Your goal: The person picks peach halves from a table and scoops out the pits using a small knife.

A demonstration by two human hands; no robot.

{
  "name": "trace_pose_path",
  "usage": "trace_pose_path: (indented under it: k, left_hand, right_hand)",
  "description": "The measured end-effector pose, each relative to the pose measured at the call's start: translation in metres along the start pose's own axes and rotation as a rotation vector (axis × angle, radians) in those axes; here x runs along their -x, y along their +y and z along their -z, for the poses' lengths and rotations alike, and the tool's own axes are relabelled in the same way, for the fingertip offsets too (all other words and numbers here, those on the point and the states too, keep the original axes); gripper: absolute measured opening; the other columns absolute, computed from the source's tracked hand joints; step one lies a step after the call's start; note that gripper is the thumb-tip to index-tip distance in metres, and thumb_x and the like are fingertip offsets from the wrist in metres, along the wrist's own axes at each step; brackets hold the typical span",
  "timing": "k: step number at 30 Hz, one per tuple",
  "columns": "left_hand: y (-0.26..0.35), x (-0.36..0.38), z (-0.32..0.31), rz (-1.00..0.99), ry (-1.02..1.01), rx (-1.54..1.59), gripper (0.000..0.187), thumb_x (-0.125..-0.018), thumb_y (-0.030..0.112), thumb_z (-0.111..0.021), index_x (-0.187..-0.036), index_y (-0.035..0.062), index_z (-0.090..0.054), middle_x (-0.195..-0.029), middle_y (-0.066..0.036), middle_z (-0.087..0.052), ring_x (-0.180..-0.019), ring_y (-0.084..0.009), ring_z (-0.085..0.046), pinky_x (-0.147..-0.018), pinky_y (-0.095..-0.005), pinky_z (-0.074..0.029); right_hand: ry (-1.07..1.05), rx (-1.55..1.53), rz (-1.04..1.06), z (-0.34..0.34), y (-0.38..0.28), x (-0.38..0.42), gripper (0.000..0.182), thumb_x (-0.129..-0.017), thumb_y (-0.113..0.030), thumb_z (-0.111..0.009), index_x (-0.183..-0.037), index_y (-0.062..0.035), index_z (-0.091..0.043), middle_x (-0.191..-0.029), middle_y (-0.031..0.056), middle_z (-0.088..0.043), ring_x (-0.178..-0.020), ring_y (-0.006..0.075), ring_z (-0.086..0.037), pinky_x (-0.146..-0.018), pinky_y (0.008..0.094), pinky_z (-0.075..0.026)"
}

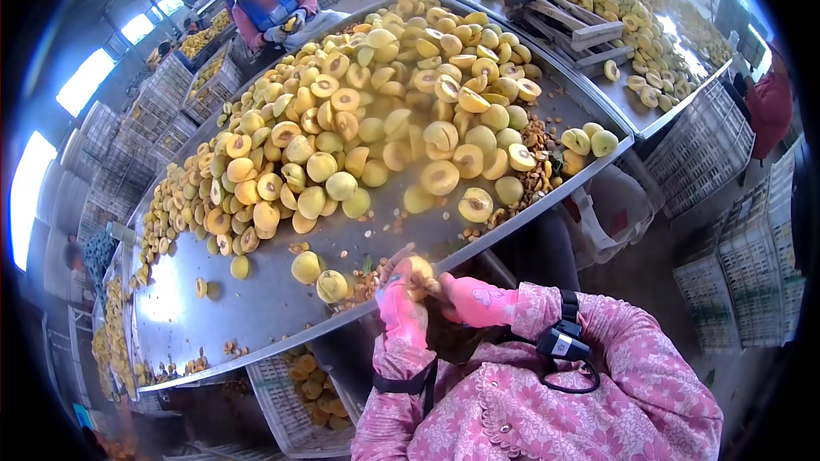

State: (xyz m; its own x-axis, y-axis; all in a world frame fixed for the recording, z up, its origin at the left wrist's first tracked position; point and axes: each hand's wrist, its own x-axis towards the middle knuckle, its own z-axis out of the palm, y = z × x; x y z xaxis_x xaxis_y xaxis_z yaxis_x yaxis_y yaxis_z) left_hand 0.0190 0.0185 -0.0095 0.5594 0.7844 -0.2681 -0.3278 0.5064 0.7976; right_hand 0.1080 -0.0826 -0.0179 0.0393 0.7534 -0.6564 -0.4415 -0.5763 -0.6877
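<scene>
Both my hands wear pink gloves and meet at the near edge of the metal table (359,243). My left hand (401,300) is closed around a yellow peach (421,268). Pressed up close to that fruit, my right hand (480,300) has its fingers closed; a small brownish thing shows at the fingertips, too blurred to name. Two peaches (318,275) lie on the table just left of my hands. Behind them spreads a big heap of whole and halved peaches (342,119), some cut faces showing brown centres.
Brown pits (540,149) lie along the table's right rim. Below the table stands a crate (273,405) holding peaches. Stacked white crates (743,265) are at right. A second table carries peaches and a wooden frame (572,30). Across the heap, a person (272,4) handles fruit.
</scene>
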Motion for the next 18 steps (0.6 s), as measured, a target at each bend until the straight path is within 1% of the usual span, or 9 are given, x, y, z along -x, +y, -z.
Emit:
trace_pose_path:
  k: [2, 6, 8, 9, 11, 14, 15, 16, 18]
  left_hand:
    - [-0.005, -0.003, 0.006, -0.017, 0.048, -0.025, 0.023, -0.083, 0.01, -0.056, -0.103, -0.0021, -0.056, -0.095, -0.012, -0.06, -0.082, -0.0207, -0.059, -0.073, -0.0293, -0.049]
    - [-0.003, -0.002, 0.008, -0.048, 0.073, -0.016, 0.021, -0.083, 0.009, -0.056, -0.101, -0.002, -0.058, -0.093, -0.011, -0.061, -0.079, -0.0198, -0.059, -0.07, -0.0286, -0.05]
    - [-0.008, -0.004, 0.01, -0.042, 0.092, -0.04, 0.021, -0.083, 0.009, -0.055, -0.101, -0.002, -0.058, -0.093, -0.011, -0.061, -0.078, -0.0196, -0.059, -0.069, -0.0281, -0.05]
    - [-0.008, -0.004, 0.01, -0.038, 0.109, -0.06, 0.021, -0.083, 0.009, -0.055, -0.101, -0.002, -0.058, -0.092, -0.011, -0.061, -0.077, -0.0195, -0.06, -0.068, -0.0276, -0.05]
    - [-0.005, -0.005, 0.012, -0.002, 0.103, -0.115, 0.02, -0.083, 0.008, -0.055, -0.101, -0.0019, -0.058, -0.091, -0.011, -0.061, -0.077, -0.0191, -0.059, -0.067, -0.0269, -0.05]
    - [0.003, -0.004, 0.014, 0.09, 0.063, -0.162, 0.02, -0.083, 0.008, -0.055, -0.1, -0.0017, -0.059, -0.09, -0.01, -0.061, -0.075, -0.0184, -0.059, -0.065, -0.0259, -0.05]
    - [0.006, -0.003, 0.015, 0.14, 0.028, -0.157, 0.02, -0.083, 0.008, -0.055, -0.1, -0.0016, -0.059, -0.089, -0.01, -0.061, -0.075, -0.0182, -0.059, -0.065, -0.0255, -0.049]
    - [0.006, -0.005, 0.017, 0.138, 0.028, -0.157, 0.02, -0.083, 0.008, -0.055, -0.1, -0.0016, -0.059, -0.089, -0.01, -0.061, -0.075, -0.0182, -0.059, -0.065, -0.0255, -0.049]
    - [0.003, -0.008, 0.025, 0.155, -0.045, -0.183, 0.02, -0.082, 0.008, -0.055, -0.099, -0.0023, -0.059, -0.09, -0.01, -0.061, -0.074, -0.0182, -0.059, -0.064, -0.0252, -0.049]
  right_hand:
    - [0.007, 0.545, 0.608, 0.0, 0.0, 0.007, 0.034, -0.09, -0.037, -0.036, -0.094, -0.0069, -0.051, -0.072, 0.0038, -0.051, -0.066, 0.0148, -0.047, -0.062, 0.0279, -0.039]
    - [0.077, 0.685, 0.515, -0.002, 0.001, -0.001, 0.028, -0.087, -0.031, -0.042, -0.094, -0.0046, -0.051, -0.074, 0.0065, -0.053, -0.066, 0.0169, -0.051, -0.061, 0.0308, -0.04]
    - [-0.107, -0.103, 0.081, 0.001, 0.004, -0.013, 0.024, -0.083, -0.021, -0.048, -0.096, -0.0007, -0.049, -0.078, 0.0105, -0.055, -0.07, 0.0205, -0.056, -0.063, 0.0344, -0.043]
    - [-0.107, -0.104, 0.081, 0.003, 0.003, -0.012, 0.024, -0.083, -0.021, -0.048, -0.096, -0.0007, -0.049, -0.078, 0.0105, -0.055, -0.07, 0.0205, -0.056, -0.063, 0.0344, -0.043]
    - [-0.107, 0.901, 0.517, 0.009, 0.0, -0.007, 0.022, -0.081, -0.015, -0.05, -0.096, 0.0005, -0.048, -0.079, 0.0121, -0.055, -0.077, 0.0206, -0.058, -0.065, 0.0359, -0.044]
    - [-0.042, 0.938, 0.534, 0.012, -0.007, -0.002, 0.019, -0.081, -0.016, -0.049, -0.094, -0.0017, -0.049, -0.074, 0.0104, -0.054, -0.069, 0.0192, -0.057, -0.059, 0.0342, -0.043]
    - [-0.128, 0.828, 0.363, 0.012, -0.018, 0.005, 0.014, -0.081, -0.015, -0.047, -0.089, -0.0035, -0.049, -0.068, 0.007, -0.052, -0.057, 0.0165, -0.054, -0.05, 0.0305, -0.041]
    - [-0.129, 0.829, 0.365, 0.011, -0.029, 0.013, 0.014, -0.081, -0.015, -0.047, -0.089, -0.0035, -0.049, -0.068, 0.007, -0.052, -0.057, 0.0165, -0.054, -0.05, 0.0305, -0.041]
    - [-0.282, 0.567, 0.077, 0.006, -0.042, 0.025, 0.012, -0.08, -0.015, -0.046, -0.084, -0.0039, -0.048, -0.064, 0.004, -0.051, -0.048, 0.0133, -0.05, -0.043, 0.026, -0.039]
